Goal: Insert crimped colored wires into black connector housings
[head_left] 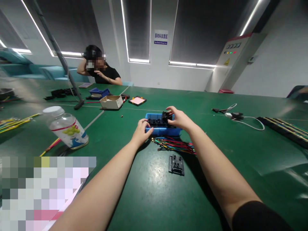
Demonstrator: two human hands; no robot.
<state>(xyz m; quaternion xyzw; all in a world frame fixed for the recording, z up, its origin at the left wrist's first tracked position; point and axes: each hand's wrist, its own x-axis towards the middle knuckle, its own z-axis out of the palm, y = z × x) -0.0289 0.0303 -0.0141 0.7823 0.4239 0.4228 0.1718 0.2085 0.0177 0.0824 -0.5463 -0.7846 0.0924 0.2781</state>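
Observation:
A blue plastic bin (163, 132) full of black plastic parts (155, 122) sits on the green table in front of me. My left hand (141, 132) grips the bin's left end, thumb along the near wall and fingers over the rim. At the bin's right end, my right hand (180, 118) pinches a black plastic part (166, 116), tilted up above the others. Just on the near side of the bin lies a bundle of coloured wires (174, 145) with metal ends. Closer to me, a single black plastic base (176, 165) with raised posts lies flat.
A clear jar with a white lid (68, 130) stands at the left. Farther back are a cardboard box (111, 102), a blue tray (98, 93) and a pink-topped square (137, 100). Cables (237, 116) and long rods (286, 128) lie right. A person (106, 72) sits across the table.

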